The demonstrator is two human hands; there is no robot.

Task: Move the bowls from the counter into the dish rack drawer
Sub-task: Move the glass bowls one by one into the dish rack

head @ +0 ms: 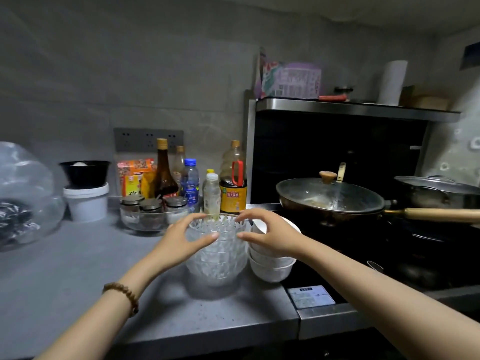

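A stack of clear cut-glass bowls (217, 258) stands on the grey counter (78, 276), near its right end. Right beside it sits a stack of white ceramic bowls (271, 266). My left hand (181, 239) curves around the left side of the top glass bowl, thumb at the front and fingers over the rim. My right hand (265, 233) mirrors it on the right side, partly covering the white stack. Both hands look close to the glass, and I cannot tell whether they press on it. The dish rack drawer is out of sight.
Behind the bowls stand sauce bottles (233, 183), a water bottle (190, 184) and a glass dish with spice jars (152, 214). A lidded wok (330, 198) with a wooden handle sits on the black stove to the right. A white tub (87, 203) and plastic bag (23, 196) are on the left.
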